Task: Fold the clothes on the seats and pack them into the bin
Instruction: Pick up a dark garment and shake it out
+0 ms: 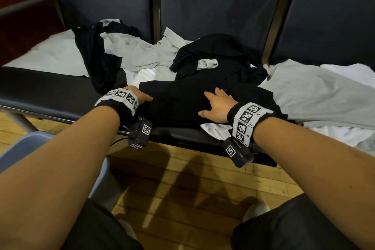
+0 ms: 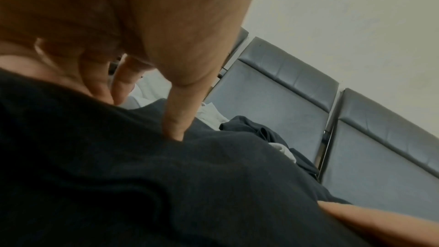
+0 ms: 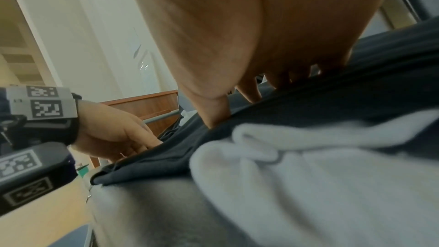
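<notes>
A folded black garment (image 1: pixel 182 107) lies on the middle seat, on top of a white cloth (image 1: pixel 215 129). My left hand (image 1: pixel 142 97) holds the garment's left edge: the thumb (image 2: pixel 178 115) presses on top of the black fabric (image 2: pixel 166 185) and the fingers reach under it, their tips hidden. My right hand (image 1: pixel 217 105) lies flat on the garment's near right part, fingers spread. The right wrist view shows that palm (image 3: pixel 237 44) on the black fabric (image 3: pixel 332 97), the white cloth (image 3: pixel 308 176) below it, and the left hand (image 3: pixel 114 131) at the garment's edge.
Unfolded grey (image 1: pixel 142 50), black (image 1: pixel 219 57) and white (image 1: pixel 50 55) clothes are heaped behind and to both sides on the dark seats (image 1: pixel 50 95). A large grey garment (image 1: pixel 314 95) spreads at the right. A grey-blue container (image 1: pixel 26 146) stands on the wooden floor (image 1: pixel 192 189) at lower left.
</notes>
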A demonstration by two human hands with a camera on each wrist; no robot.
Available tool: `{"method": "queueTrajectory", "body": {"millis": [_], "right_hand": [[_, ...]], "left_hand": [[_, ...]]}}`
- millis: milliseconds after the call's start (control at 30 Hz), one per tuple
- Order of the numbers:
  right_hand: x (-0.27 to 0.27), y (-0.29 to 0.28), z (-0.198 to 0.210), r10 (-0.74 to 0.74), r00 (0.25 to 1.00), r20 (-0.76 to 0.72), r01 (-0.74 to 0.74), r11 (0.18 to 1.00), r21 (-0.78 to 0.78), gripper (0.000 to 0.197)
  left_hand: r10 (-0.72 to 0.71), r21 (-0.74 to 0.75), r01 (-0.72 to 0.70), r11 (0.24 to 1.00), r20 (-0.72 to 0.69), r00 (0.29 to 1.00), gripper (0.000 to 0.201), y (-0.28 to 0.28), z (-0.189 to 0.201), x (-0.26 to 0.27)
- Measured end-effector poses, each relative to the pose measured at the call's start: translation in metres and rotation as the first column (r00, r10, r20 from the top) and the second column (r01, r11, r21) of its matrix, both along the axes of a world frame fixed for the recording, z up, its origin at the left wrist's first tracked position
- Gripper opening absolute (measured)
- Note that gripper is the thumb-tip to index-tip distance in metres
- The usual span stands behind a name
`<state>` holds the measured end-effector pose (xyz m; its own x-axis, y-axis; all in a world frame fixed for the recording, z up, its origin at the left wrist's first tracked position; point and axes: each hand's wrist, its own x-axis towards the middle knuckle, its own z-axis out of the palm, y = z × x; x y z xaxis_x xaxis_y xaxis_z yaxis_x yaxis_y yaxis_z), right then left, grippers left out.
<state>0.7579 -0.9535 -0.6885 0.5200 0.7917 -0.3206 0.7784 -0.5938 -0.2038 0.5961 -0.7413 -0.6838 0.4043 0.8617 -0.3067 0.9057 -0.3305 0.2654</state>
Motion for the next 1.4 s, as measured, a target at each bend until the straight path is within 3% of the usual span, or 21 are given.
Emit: {"method": "queueTrajectory", "body": {"millis": [167,300,400,533,667,733,767,867,967,1067,1167,1200,1267,1333,1400], "right_hand": [[-0.005,0.005,-0.006,-0.005,1.0,0.003,0.005,1.0,-0.03,0.082],[-0.009,0.007,-0.007,-0.018,1.0,0.004,0.018,0.999,-0.035,0.081],[-0.014,0.009,-0.004,-0.032,0.999,-0.04,0.031,0.999,-0.03,0.08],[-0.015,0.01,0.006,-0.079,0.978,-0.191,0.095,0.993,0.074,0.071],[-0.002,0.001,0.023,-0.144,0.89,-0.433,0.315,0.881,0.353,0.042],[0.009,-0.006,0.028,-0.162,0.792,-0.589,0.473,0.772,0.424,0.023],[0.016,-0.01,0.029,-0.156,0.708,-0.689,0.56,0.719,0.412,0.023],[0.036,-0.03,0.036,-0.101,0.382,-0.919,0.757,0.604,0.249,0.051],[0.06,-0.052,0.039,0.037,0.123,-0.992,0.862,0.492,0.125,0.074],[0.078,-0.069,0.036,0.067,0.021,-0.998,0.872,0.486,0.051,0.082],[0.079,-0.076,0.031,-0.06,0.102,-0.993,0.848,0.527,0.055,0.058],[0.078,-0.077,0.028,-0.124,0.159,-0.979,0.831,0.552,0.065,0.056],[0.081,-0.076,0.016,-0.29,0.317,-0.903,0.813,0.573,0.102,0.071],[0.087,-0.072,0.011,-0.317,0.421,-0.85,0.81,0.553,0.195,0.054],[0.094,-0.07,0.019,-0.261,0.456,-0.851,0.807,0.525,0.271,0.04]], "left_hand": [[-0.093,-0.031,0.091,0.995,-0.085,0.992,0.07,0.005,-0.001,-0.003],[-0.106,-0.031,0.106,0.994,0.004,0.994,0.053,0.009,0.011,-0.007],[-0.095,-0.034,0.098,0.995,0.073,0.993,0.051,0.008,0.024,-0.013],[-0.099,-0.131,0.145,0.981,0.303,0.948,0.041,0.001,0.049,-0.022],[-0.026,-0.236,0.21,0.949,0.604,0.797,0.031,-0.023,0.066,-0.005],[-0.08,-0.238,0.3,0.924,0.646,0.759,0.029,-0.044,0.072,0.015],[-0.121,-0.231,0.347,0.909,0.65,0.75,0.025,-0.055,0.074,0.026],[-0.184,-0.226,0.442,0.868,0.68,0.71,0.024,-0.087,0.075,0.061],[-0.243,-0.219,0.537,0.815,0.712,0.659,0.024,-0.117,0.072,0.095],[-0.194,-0.372,0.633,0.679,0.741,0.643,0.027,-0.145,0.068,0.12],[-0.184,-0.429,0.642,0.636,0.723,0.666,0.019,-0.148,0.063,0.131],[-0.176,-0.421,0.622,0.66,0.718,0.673,0.018,-0.145,0.061,0.133],[-0.147,-0.4,0.559,0.727,0.704,0.695,0.02,-0.136,0.056,0.135],[-0.098,-0.381,0.465,0.799,0.681,0.725,0.02,-0.124,0.05,0.135],[-0.025,-0.357,0.348,0.867,0.665,0.746,0.016,-0.112,0.045,0.133]]}}
